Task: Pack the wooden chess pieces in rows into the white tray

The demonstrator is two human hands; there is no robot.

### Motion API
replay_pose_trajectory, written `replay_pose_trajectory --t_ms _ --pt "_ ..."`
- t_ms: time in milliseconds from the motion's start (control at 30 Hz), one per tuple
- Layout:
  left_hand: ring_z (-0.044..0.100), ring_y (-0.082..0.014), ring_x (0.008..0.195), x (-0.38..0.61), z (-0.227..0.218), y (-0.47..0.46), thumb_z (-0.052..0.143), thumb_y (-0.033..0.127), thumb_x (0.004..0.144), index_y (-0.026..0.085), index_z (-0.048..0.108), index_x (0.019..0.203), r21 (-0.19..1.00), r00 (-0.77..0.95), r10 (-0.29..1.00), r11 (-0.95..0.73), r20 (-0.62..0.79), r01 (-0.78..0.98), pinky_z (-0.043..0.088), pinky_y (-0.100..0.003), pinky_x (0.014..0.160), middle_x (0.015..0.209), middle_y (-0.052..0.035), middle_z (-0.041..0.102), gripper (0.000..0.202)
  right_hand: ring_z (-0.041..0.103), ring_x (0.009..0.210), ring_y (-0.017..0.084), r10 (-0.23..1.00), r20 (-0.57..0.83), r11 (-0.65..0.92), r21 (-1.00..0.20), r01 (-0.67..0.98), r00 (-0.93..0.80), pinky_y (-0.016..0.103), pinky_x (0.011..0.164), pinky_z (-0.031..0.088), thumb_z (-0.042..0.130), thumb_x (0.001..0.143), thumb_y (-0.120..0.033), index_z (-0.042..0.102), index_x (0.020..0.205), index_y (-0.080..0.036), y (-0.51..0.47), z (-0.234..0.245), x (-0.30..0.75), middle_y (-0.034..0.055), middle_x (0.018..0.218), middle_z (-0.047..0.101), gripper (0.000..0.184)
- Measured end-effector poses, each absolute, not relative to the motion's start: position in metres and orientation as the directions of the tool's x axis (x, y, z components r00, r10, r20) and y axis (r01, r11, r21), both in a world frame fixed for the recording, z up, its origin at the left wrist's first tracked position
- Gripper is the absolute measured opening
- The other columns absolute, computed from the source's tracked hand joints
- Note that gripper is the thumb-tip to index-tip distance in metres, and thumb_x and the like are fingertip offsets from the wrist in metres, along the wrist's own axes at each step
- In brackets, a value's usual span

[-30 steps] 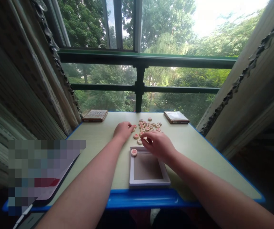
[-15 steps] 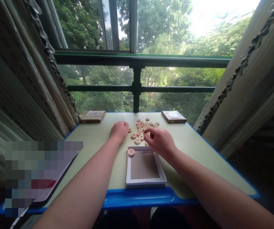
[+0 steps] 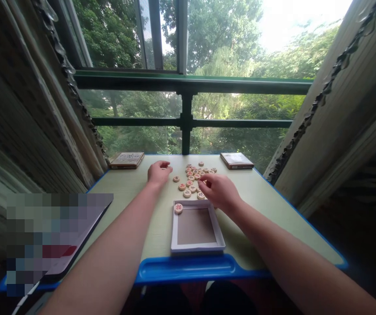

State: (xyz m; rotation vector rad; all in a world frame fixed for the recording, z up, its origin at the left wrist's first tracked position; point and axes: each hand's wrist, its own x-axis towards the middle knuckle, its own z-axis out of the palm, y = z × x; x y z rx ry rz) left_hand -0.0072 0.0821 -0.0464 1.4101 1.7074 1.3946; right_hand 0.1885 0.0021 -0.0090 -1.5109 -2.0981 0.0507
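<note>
On the surface [image 3: 256, 188], a box [image 3: 197, 248] lies before a cluster of discs [image 3: 191, 178], with one disc [image 3: 178, 208] at the box's far left corner. The left case [image 3: 127, 160] and right case [image 3: 237, 160] occupy the surface's far corners; behind stands the railing [image 3: 240, 84].

Between the left hand [image 3: 159, 173] and right hand [image 3: 221, 189], the round pieces [image 3: 196, 177] are pale tan, with red or dark characters. Just this side of the right hand, the box [image 3: 196, 227] is white, its floor brown. Beneath both hands, the table [image 3: 256, 197] is pale green, edged bright blue.
</note>
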Motion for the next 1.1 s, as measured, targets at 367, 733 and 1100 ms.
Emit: replay_pose_trajectory --t_ms 367,733,1100 --pt "0.065 -0.0144 0.079 0.014 -0.015 0.052 0.068 0.004 0.066 0.01 0.062 0.084 0.949 0.243 0.968 0.026 0.055 -0.316 0.05 -0.032 0.087 0.08 -0.0063 0.068 0.02 0.053 0.057 0.012 0.843 0.46 0.461 -0.353 0.815 -0.278 0.022 0.055 0.034 0.051 0.081 -0.028 0.063 0.096 -0.021 0.006 -0.014 0.188 0.0012 0.07 0.065 0.02" --pt "0.065 -0.015 0.084 0.023 -0.015 0.042 0.072 0.01 0.067 0.012 0.059 0.089 0.942 0.481 0.875 0.115 0.055 -0.317 0.049 -0.031 0.086 0.086 -0.006 0.066 0.026 0.049 0.05 0.01 0.731 0.625 0.532 -0.27 0.802 -0.274 0.019 0.049 0.03 0.052 0.084 -0.037 0.06 0.096 -0.02 0.006 -0.016 0.193 -0.001 0.062 0.06 0.022" --pt "0.065 -0.0135 0.067 0.013 -0.013 0.044 0.075 0.029 0.065 0.013 0.061 0.08 0.977 0.476 0.873 0.183 -0.11 -0.11 0.047 -0.021 0.057 0.078 -0.0064 0.067 0.026 0.051 0.058 0.011 0.753 0.568 0.554 -0.278 0.785 -0.331 0.021 0.054 0.033 0.056 0.08 -0.032 0.062 0.093 -0.022 0.009 -0.016 0.193 0.0007 0.072 0.061 0.018"
